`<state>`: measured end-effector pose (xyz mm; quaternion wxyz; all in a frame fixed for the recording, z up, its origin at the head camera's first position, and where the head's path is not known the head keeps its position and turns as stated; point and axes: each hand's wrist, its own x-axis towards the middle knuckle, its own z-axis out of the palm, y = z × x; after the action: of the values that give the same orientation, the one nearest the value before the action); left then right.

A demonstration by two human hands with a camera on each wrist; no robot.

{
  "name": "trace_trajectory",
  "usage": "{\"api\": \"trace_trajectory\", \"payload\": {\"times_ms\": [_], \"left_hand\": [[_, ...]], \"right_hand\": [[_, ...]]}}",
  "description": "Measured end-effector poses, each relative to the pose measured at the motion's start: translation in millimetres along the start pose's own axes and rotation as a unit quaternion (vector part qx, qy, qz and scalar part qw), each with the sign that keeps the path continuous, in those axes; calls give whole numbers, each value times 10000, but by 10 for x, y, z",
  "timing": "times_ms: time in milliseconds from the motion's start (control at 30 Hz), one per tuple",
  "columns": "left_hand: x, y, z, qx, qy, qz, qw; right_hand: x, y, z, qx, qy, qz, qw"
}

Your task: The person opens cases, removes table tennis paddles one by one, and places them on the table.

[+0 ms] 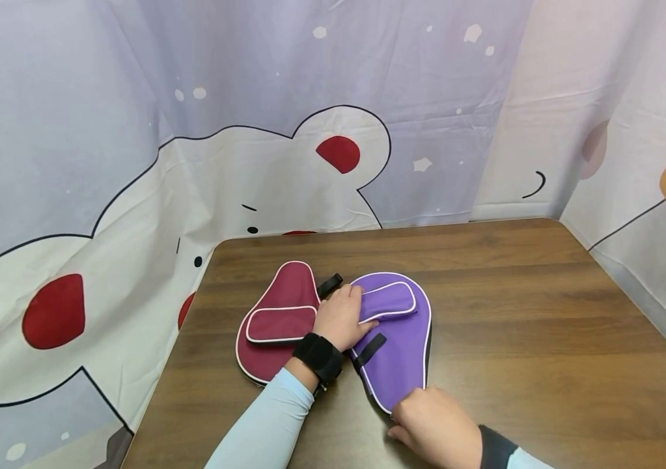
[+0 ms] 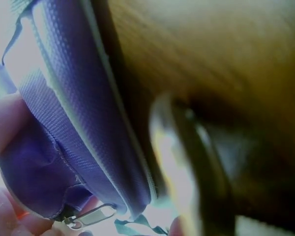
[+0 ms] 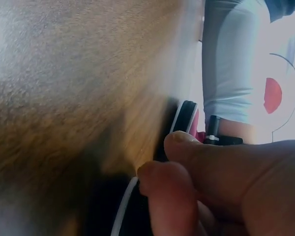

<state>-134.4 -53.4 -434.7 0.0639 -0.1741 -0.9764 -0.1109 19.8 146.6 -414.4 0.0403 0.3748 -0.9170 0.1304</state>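
A purple table tennis paddle case point(image 1: 400, 358) with white piping lies on the table, its narrow end toward me. My left hand point(image 1: 341, 319) grips its upper left side, the thumb across the corner of the raised pocket point(image 1: 391, 301). In the left wrist view, a metal zipper pull point(image 2: 96, 216) hangs by the purple fabric near the fingers. My right hand point(image 1: 438, 423) is at the narrow end with fingers curled. Thumb and finger pinch at the case's edge point(image 3: 123, 206) in the right wrist view; whatever is between the fingertips is hidden.
A maroon paddle case point(image 1: 288, 286) with a pocket lies just left of the purple one, partly behind my left hand and wrist. A black strap loop point(image 1: 329, 285) sticks up between them. The wooden table point(image 1: 543, 326) extends to the right. A printed curtain point(image 1: 426, 98) hangs behind.
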Motion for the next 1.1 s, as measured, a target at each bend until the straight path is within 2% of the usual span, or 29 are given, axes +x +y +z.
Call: {"api": "trace_trajectory", "payload": {"times_ms": [267,500,800,1100], "left_hand": [[6,-18,-12,-7,62,0,10000],[38,-17,-44,-30,-58,-121,9999],[44,-9,-8,27,-76,-108,9999],[53,-38,-21,66,-6,-109,9999]], "right_hand": [[51,8,26,382,-162,183,9990],[118,29,46,246,-2,127,9996],[250,-73,61,-329,474,91,9983],[399,-145,132,-340,718,157,9967]]}}
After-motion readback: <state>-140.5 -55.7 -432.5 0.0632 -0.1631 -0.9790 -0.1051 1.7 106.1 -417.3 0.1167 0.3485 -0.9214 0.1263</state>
